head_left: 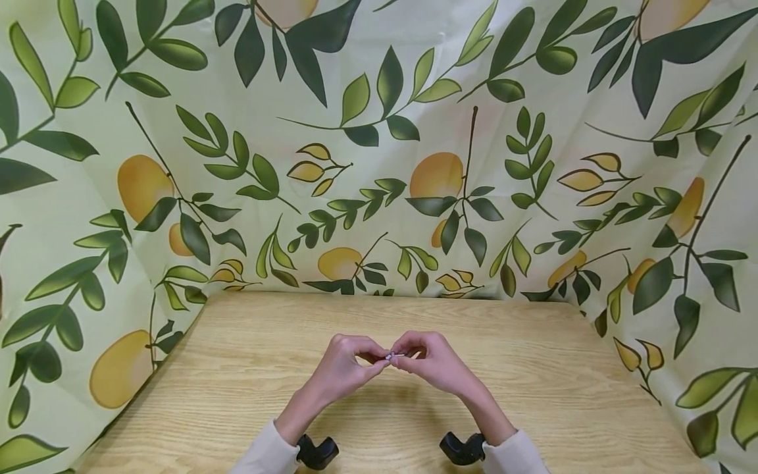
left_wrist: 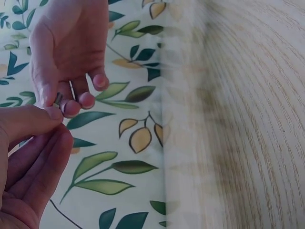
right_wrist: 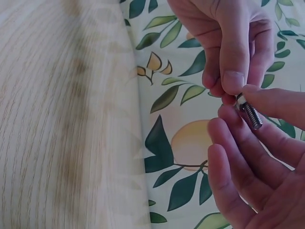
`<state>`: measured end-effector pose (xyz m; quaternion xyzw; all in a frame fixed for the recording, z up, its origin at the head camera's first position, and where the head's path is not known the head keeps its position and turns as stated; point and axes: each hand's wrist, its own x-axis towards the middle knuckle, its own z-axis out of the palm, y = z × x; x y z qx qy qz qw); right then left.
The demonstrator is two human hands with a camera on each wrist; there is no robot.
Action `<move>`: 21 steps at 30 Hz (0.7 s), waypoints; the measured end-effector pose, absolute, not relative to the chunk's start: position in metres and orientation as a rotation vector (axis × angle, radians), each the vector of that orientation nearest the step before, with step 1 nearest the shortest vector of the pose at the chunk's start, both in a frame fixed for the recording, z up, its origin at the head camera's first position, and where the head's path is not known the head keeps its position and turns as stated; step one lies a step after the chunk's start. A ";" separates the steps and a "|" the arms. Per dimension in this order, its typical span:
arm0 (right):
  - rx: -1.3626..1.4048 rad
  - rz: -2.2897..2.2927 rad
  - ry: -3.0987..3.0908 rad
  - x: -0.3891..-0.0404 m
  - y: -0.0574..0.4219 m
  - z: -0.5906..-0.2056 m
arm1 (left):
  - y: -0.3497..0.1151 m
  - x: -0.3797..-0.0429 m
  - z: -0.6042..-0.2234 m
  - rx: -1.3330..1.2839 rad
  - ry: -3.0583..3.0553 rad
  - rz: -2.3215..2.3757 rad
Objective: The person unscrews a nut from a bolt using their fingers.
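A small silver threaded bolt [right_wrist: 252, 116] is between the two hands, with a wider shiny metal piece [right_wrist: 240, 100] at the end by the fingertips; I cannot tell whether that piece is a nut or the bolt's head. My left hand [head_left: 349, 365] pinches that end between thumb and fingertips, which partly hide it. From the other side my right hand [head_left: 435, 362] has its thumb and fingertips on the bolt, and the threaded shank points toward its palm. In the left wrist view only a short bit of the bolt shows above the left thumb.
Both hands are above a light wood-grain table [head_left: 237, 368]. A fabric backdrop [head_left: 379, 164] printed with leaves and orange fruit stands behind the table and along its sides. Black wrist mounts [head_left: 318, 453] sit below both wrists, beside pale sleeves.
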<state>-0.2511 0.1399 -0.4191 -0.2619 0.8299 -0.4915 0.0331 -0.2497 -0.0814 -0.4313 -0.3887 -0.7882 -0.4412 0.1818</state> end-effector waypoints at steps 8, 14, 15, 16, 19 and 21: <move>-0.793 -1.542 2.567 -0.251 0.138 -0.419 | -0.082 -0.250 -0.431 -1.114 -2.197 -1.205; -0.785 -1.508 2.524 -0.251 0.142 -0.417 | -0.081 -0.249 -0.428 -1.110 -2.211 -1.216; -0.795 -1.500 2.514 -0.251 0.142 -0.416 | -0.081 -0.248 -0.428 -1.112 -2.211 -1.219; -0.805 -1.491 2.507 -0.251 0.142 -0.416 | -0.081 -0.248 -0.428 -1.114 -2.208 -1.219; -0.817 -1.480 2.497 -0.251 0.142 -0.415 | -0.081 -0.248 -0.428 -1.121 -2.200 -1.220; -0.818 -1.492 2.503 -0.250 0.141 -0.415 | -0.081 -0.248 -0.428 -1.122 -2.200 -1.215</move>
